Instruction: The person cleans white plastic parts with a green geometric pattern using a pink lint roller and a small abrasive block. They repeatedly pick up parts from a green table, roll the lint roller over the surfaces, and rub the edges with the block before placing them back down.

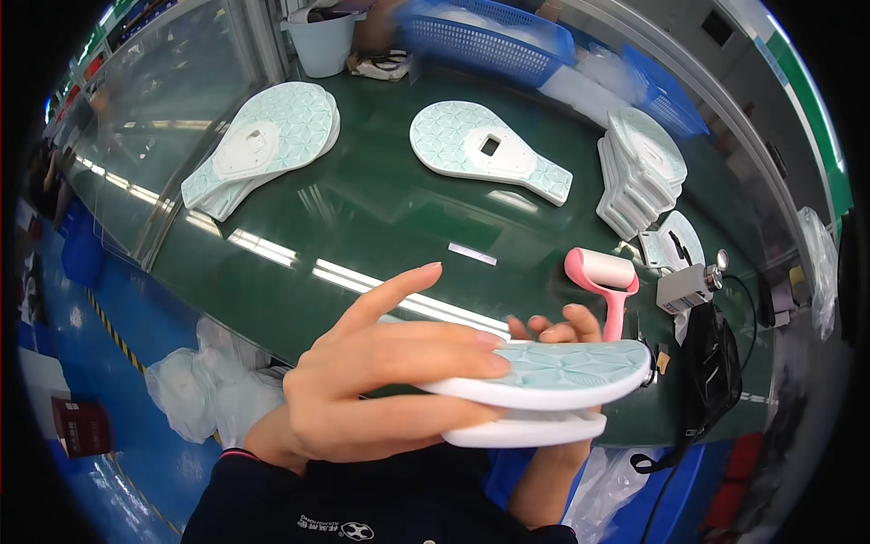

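My left hand (381,381) grips a small stack of pale mint paddle-shaped plastic shells (553,376) held flat near my chest, thumb on top and index finger raised. My right hand (557,331) supports the same stack from underneath; only its fingertips show above the top shell and its forearm below. The shells have a triangle-pattern face and white edges.
On the dark green belt (362,218) lie a stack of shells at the far left (267,140), a single shell in the middle (485,150) and a leaning pile at the right (639,172). A pink lint roller (603,281), a black bag (707,376) and blue baskets (489,36) stand around.
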### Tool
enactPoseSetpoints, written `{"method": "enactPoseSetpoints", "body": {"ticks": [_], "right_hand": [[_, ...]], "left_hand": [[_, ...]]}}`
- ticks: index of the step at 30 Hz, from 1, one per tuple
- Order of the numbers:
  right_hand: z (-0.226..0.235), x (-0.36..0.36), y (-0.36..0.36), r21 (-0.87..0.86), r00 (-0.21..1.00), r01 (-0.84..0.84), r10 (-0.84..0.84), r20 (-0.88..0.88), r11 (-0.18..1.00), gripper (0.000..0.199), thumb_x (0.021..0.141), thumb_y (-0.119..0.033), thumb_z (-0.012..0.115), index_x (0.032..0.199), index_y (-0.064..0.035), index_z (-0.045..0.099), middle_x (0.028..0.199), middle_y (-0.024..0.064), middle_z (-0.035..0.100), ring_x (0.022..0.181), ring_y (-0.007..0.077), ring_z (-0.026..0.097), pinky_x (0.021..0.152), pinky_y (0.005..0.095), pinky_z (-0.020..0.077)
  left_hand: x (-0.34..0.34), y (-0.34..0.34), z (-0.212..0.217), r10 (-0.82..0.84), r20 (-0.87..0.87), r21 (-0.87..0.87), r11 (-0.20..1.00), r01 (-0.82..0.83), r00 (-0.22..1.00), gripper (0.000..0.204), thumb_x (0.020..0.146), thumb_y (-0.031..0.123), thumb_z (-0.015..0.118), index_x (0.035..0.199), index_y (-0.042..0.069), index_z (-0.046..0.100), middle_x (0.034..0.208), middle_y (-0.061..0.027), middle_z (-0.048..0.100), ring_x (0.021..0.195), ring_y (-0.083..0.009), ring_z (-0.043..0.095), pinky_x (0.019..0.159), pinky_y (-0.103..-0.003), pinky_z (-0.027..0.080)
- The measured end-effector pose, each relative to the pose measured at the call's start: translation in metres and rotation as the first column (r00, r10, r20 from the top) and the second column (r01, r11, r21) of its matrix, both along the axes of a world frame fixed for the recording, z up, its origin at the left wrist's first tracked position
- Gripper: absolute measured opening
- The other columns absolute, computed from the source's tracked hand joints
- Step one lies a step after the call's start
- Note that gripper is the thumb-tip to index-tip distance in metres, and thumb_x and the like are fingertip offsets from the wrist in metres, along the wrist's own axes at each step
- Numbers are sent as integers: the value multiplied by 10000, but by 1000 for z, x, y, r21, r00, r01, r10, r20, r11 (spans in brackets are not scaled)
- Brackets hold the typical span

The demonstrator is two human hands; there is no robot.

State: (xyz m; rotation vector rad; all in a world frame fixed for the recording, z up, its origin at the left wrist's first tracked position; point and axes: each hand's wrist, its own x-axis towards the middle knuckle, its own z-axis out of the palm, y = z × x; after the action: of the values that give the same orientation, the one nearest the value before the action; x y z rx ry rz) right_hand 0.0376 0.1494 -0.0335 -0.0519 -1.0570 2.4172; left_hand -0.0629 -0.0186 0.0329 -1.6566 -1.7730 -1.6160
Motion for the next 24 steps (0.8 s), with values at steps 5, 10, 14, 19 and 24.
{"method": "enactPoseSetpoints", "body": {"ticks": [5,10,14,19,24], "right_hand": [[21,2,3,420,911,351,-408,52,837,462,726,-84,548,1144,31,388,881,154,557,1018,289,480,932,448,328],[40,14,12,803,897,397,-373,-237,444,489,765,-446,464,996,-20,526,839,100,585,991,307,486,934,525,266],[66,18,4,935,912,336,-284,-294,110,482,688,-523,557,914,-98,588,841,23,600,963,297,506,935,518,273],[63,9,-7,924,875,382,-314,-369,-21,326,698,-401,579,836,-106,551,753,23,578,868,279,537,905,545,317],[53,15,2,942,935,315,-209,-287,117,364,561,-179,702,902,-112,595,895,3,596,885,216,564,913,502,340]], "left_hand": [[-7,-12,6,-85,-113,-131,989,70,990,42,700,87,619,739,101,628,871,-103,578,816,-216,584,943,-546,267],[-5,-13,8,-91,-159,-143,987,69,983,43,699,103,622,738,119,623,875,-78,585,850,-183,567,929,-600,235],[-2,-12,3,-63,-224,-99,994,42,973,80,676,119,638,749,143,614,880,-58,590,833,-181,567,916,-614,244],[0,-8,-4,-19,-246,-27,1000,13,969,125,663,120,650,764,185,619,855,-30,594,822,-173,565,913,-613,253],[0,-3,-7,123,-231,62,992,-111,965,443,630,243,708,1000,60,547,1019,-126,514,977,-254,509,910,-616,252]]}}
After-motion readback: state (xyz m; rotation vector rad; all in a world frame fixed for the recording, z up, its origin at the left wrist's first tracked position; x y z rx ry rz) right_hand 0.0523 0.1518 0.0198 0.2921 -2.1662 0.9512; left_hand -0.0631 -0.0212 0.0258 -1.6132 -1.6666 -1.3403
